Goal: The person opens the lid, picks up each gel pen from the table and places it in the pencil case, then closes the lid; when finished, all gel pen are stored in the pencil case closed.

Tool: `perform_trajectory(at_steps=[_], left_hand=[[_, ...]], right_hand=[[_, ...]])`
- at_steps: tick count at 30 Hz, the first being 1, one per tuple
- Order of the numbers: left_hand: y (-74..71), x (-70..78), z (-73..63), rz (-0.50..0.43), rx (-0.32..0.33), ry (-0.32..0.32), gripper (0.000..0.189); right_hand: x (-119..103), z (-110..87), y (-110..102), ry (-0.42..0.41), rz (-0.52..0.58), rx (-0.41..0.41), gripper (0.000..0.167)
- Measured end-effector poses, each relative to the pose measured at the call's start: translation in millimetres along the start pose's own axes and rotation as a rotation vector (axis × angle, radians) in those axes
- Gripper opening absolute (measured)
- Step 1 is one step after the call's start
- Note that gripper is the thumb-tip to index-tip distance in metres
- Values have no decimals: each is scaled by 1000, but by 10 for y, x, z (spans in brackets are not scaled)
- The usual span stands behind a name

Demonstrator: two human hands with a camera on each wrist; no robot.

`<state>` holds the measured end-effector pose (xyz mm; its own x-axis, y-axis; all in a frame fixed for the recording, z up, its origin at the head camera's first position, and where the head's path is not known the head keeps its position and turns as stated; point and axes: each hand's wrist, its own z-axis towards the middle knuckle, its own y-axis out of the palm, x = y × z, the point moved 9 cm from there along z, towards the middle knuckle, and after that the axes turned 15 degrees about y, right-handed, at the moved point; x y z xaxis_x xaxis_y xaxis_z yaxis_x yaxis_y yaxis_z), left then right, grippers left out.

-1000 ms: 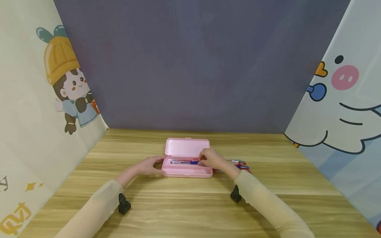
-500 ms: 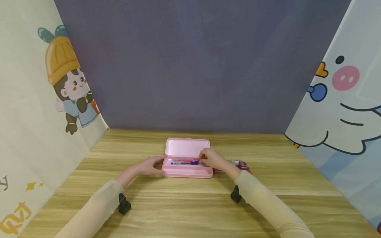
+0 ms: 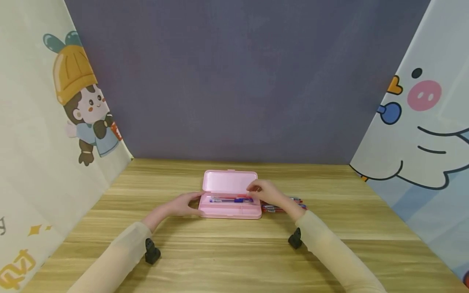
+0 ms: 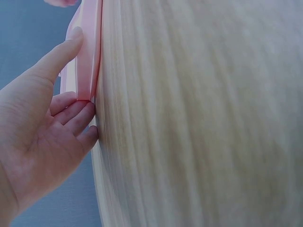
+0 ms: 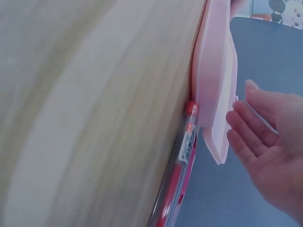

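A pink pencil case (image 3: pixel 220 211) lies on the table with its lid (image 3: pixel 231 182) raised at the back. Inside its rear compartment are a blue pen (image 3: pixel 229 200) and, behind it, red-marked pens that are partly hidden. My left hand (image 3: pixel 182 204) holds the case's left end, thumb at the front side and fingers around the end, as the left wrist view (image 4: pixel 52 111) confirms. Just above the case's right end is my right hand (image 3: pixel 269 193), its fingers loosely bent with nothing between them. In the right wrist view, that hand (image 5: pixel 270 142) is apart from the case.
Several red and blue pens (image 3: pixel 278 208) lie on the table against the right end of the case, partly under the right forearm. A dark grey panel (image 3: pixel 234 81) rises behind the wooden table (image 3: pixel 220 252). Printed walls stand at both sides.
My right hand has let go of the blue pen, which now lies in the case, and has risen slightly up and to the right. The left hand has stayed in place.
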<state>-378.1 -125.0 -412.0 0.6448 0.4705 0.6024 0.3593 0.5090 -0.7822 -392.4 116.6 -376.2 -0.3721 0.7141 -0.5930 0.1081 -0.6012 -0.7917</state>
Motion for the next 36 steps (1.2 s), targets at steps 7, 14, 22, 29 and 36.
perform_trajectory(at_steps=[7, 14, 22, 29, 36], left_hand=[[14, 3, 28, 2, -2, 1, 84], [12, 2, 27, 4, -6, -10, 84], [26, 32, 46, 24, -1, 3, 84], [28, 63, 44, 37, -4, 21, 82], [19, 76, 28, 36, -23, 31, 81]], right_hand=[[105, -79, -154, 42, 93, 19, 25], [189, -163, -325, 26, 78, 71, 26], [404, -295, -543, 82, 88, 134, 21], [660, -411, -682, 152, 83, 139, 26], [814, -508, -751, 153, 35, 104, 26]])
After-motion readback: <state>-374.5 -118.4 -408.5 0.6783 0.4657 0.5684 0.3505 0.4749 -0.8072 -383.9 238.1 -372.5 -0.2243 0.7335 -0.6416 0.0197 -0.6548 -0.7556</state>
